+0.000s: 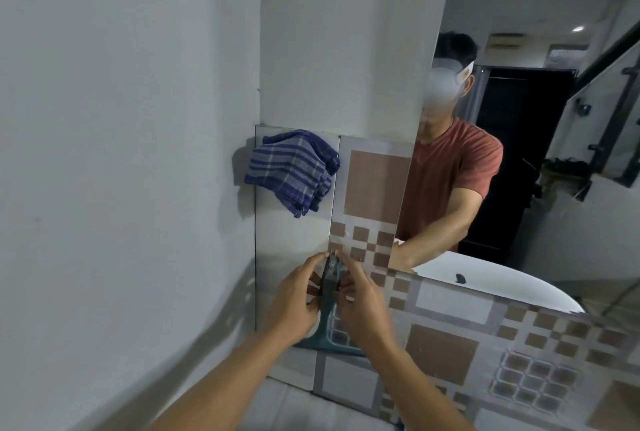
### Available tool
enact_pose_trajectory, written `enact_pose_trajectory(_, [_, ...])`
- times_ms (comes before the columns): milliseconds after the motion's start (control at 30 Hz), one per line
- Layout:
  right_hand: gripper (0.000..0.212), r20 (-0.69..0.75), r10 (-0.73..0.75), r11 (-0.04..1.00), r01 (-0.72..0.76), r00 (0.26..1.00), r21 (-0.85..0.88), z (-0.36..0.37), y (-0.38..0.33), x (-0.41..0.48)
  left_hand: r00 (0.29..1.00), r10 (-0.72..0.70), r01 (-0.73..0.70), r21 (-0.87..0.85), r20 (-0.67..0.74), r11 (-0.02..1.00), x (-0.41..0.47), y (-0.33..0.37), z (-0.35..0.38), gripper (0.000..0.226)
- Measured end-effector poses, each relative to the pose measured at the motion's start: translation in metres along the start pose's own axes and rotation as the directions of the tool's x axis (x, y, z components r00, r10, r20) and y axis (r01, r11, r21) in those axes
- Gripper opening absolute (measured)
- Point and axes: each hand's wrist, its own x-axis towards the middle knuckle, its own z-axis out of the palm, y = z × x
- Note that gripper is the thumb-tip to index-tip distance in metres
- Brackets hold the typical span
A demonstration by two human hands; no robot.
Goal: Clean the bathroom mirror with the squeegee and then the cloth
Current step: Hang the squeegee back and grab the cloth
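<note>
Cloth (292, 170) hangs on the tiled wall (377, 181), upper left. Below it, the left hand (298, 302) and right hand (363, 306) both pinch the squeegee (327, 321) by its handle top, fingers curled, at a small hook (332, 253). The mirror (519, 153) is just right.

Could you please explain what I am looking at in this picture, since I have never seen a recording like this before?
There is no machine here: a person wears a camera on the head, so this single picture looks forward and down at their own two hands. The left hand and right hand both pinch the top of a green squeegee, blade down against the tiled wall, by a small hook. A blue checked cloth hangs higher on the wall. To the right is the mirror, showing the person's reflection.
</note>
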Motion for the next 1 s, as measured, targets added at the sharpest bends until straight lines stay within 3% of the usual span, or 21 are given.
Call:
enact_pose_trajectory(433, [0.079,-0.001,-0.018,0.998,0.018,1.0,-0.064,-0.009,-0.009,-0.009,1.0,-0.002,0.002,0.071,-0.005,0.997,-0.005,-0.006,0.003,0.085])
enact_pose_trajectory(633, [0.052,-0.038,-0.085,0.992,0.081,0.996,-0.096,-0.034,-0.041,-0.013,0.994,0.064,-0.05,0.135,-0.094,0.99,-0.019,0.023,-0.031,0.052])
enact_pose_trajectory(767, [0.035,-0.132,-0.202,0.974,0.185,0.97,-0.133,-0.056,-0.081,-0.006,0.932,0.241,-0.19,0.205,-0.269,0.96,-0.021,0.061,-0.073,0.027])
enact_pose_trajectory(867, [0.038,-0.205,-0.289,0.954,0.264,0.935,-0.139,-0.072,-0.115,0.008,0.832,0.384,-0.273,0.308,-0.401,0.911,-0.004,0.092,-0.105,0.018])
enact_pose_trajectory(933, [0.04,-0.217,-0.337,0.937,0.305,0.916,-0.171,-0.082,-0.137,0.021,0.776,0.457,-0.288,0.402,-0.434,0.869,0.016,0.109,-0.126,0.016])
enact_pose_trajectory(1000, [0.039,-0.197,-0.366,0.922,0.325,0.91,-0.21,-0.089,-0.156,0.036,0.77,0.469,-0.244,0.479,-0.433,0.843,0.038,0.123,-0.145,0.018])
